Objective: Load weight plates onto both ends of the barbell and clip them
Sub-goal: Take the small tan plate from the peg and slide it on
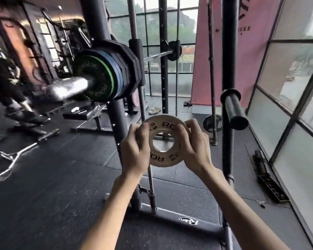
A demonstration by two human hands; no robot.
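Floor [52, 177]: dark rubber mats across the whole room.
Windows [296, 87]: tall dark-framed panes along the right side and behind the rack.
Rack [229, 51]: black steel uprights on a base beam that runs low across the foreground.
Banner [215, 60]: pink, hanging behind the right upright.
Barbell [157, 55]: lies across the rack at upper left, its bare chrome sleeve end pointing toward the camera.
Stack [105, 76]: plates already on the near end, a black one with a green rim outermost, then blue ones, then black ones against the rack.
Far plate [175, 50]: one dark plate on the other end of the bar.
Person [5, 82]: blurred, in dark clothes, at the left edge.
Bench [83, 114]: black, low, beyond the central upright.
Curl bar [16, 156]: lies on the mats at left.
Peg [233, 109]: black storage peg sticking out from the right upright.
Left hand [134, 150]: fingers curled round the small plate's left edge.
Right hand [193, 147]: fingers wrapped over the upper right edge, thumb on the face.
Small plate [161, 157]: white, marked 0.5, gripped by both hands face-on to the camera, below and right of the sleeve end and well apart from it.
Shoes [154, 110]: pale pair on the floor beyond the rack.
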